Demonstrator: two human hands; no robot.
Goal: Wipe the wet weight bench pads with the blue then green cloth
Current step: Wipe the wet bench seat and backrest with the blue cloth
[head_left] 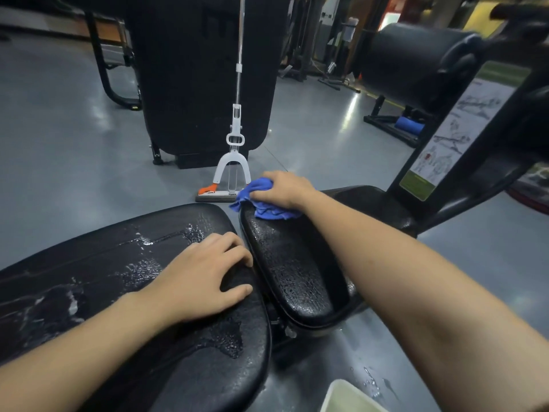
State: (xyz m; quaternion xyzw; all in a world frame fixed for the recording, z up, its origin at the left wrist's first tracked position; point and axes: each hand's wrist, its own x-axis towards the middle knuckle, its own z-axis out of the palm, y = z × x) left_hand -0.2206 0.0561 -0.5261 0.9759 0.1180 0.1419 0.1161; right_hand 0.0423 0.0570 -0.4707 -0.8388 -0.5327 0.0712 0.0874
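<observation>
Right hand [282,188] grips bunched blue cloth [261,203], fingers curled over it, at far end of narrow pad [294,272]. Left hand [205,275] flat, fingers spread, braced on wide pad [89,292], holding nothing. Green cloth not in view. Risks: wad likely smears droplets; wide pad's puddles could run off edge; braced palm may slip on wet vinyl.

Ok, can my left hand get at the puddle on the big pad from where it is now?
Probably yes. The left hand rests flat on the large pad, and the water lies right beside it with nothing between. But it holds no cloth; the blue cloth is under the right hand.
</observation>
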